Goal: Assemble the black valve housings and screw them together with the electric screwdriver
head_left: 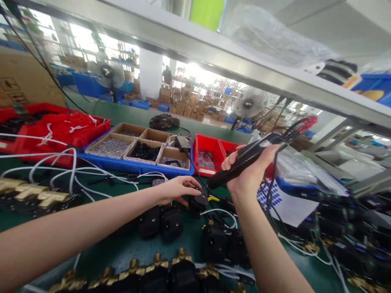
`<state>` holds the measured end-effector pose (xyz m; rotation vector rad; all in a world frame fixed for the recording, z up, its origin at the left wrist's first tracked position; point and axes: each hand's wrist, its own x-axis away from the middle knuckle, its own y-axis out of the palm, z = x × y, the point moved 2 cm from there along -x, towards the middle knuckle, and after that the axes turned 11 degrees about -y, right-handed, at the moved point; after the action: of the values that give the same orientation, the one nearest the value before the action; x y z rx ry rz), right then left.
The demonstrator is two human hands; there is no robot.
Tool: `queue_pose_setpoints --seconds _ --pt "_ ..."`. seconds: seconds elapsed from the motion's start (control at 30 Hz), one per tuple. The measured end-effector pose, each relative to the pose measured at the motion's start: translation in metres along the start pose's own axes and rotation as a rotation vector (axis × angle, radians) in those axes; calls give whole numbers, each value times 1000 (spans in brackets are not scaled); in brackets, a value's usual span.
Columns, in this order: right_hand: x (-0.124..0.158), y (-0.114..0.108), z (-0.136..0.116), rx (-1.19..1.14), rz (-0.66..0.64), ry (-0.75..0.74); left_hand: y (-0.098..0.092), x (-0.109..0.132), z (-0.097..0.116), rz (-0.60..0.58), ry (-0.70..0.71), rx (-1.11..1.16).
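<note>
My right hand (249,173) is wrapped round a black electric screwdriver (241,160), tilted with its tip pointing down and left. That tip meets or nearly meets the top of a small black housing (199,200). The fingers of my left hand (180,190) grip this housing from its left side. Two more black housings (171,223) stand just left of and below it on the green table (122,240). Another pair of black housings (214,243) lies between my forearms, with white tubes close by.
Brass-fitted units (157,268) line the front edge; others (39,195) lie left. Behind are a blue tray (134,162) of screws and black parts, and red bins (209,156). More black units (345,244) and cables crowd the right. A shelf (195,40) crosses above.
</note>
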<state>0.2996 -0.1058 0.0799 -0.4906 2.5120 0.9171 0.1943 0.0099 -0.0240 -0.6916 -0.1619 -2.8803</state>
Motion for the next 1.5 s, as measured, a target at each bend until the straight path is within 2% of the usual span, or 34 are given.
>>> queue_pose_setpoints --seconds 0.2,0.43,0.6,1.03,1.33,1.5 --pt "-5 3 7 31 -52 -31 6 -2 1 57 3 56" --pt "-1 9 6 8 -142 -59 5 -1 2 112 -74 121" --pt "1 14 12 13 -161 -39 5 0 0 110 -118 164" --pt "6 11 19 1 -202 -14 8 -4 -1 124 -110 186" --pt "5 19 23 -31 -371 43 8 -4 -2 98 -94 158" --pt "13 21 21 6 -322 -16 8 -8 -2 118 -100 135"
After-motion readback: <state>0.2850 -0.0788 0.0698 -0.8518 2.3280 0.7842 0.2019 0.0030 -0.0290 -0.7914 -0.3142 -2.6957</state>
